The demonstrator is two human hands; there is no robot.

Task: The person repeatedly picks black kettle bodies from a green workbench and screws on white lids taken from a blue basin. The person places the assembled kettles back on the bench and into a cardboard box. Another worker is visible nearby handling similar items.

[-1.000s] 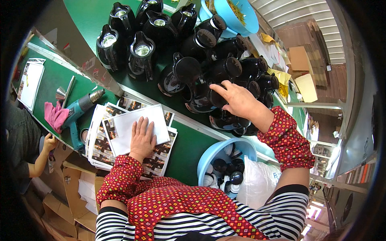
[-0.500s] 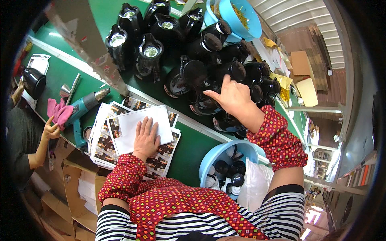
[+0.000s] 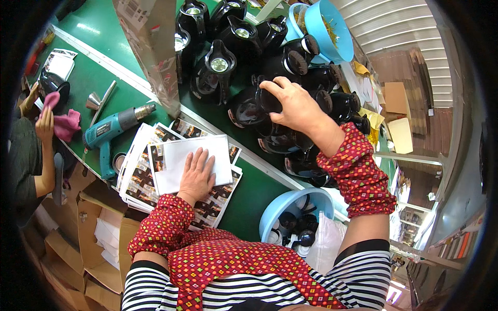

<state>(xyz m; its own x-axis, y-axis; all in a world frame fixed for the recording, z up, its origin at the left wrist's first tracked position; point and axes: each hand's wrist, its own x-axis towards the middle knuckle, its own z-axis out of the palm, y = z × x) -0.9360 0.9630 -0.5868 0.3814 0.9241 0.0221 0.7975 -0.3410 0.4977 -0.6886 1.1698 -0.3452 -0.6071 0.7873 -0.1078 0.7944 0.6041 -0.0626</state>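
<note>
My left hand (image 3: 197, 175) lies flat, fingers outstretched, on a white sheet (image 3: 174, 161) atop a stack of printed sheets (image 3: 136, 182). Over the group of black jugs, my right hand (image 3: 300, 108) curls its fingers and thumb round the round end of a glossy black jug (image 3: 244, 110) lying on its side. Part of that jug is behind the hand. More black jugs lie beside it, and upright jugs with handles (image 3: 218, 65) stand farther back.
A light-blue basin (image 3: 270, 217) holds black and white lids. Left lie a teal heat gun (image 3: 111, 132), a metal funnel (image 3: 93, 101) and a co-worker's hand (image 3: 45, 124) with a pink cloth (image 3: 66, 124). A metal post (image 3: 155, 57) rises beyond the sheets; cardboard boxes (image 3: 98, 233) stand below.
My right hand has moved left from pointing over the jugs to gripping one jug's end. My left hand stays on the white sheet. The view has shifted slightly.
</note>
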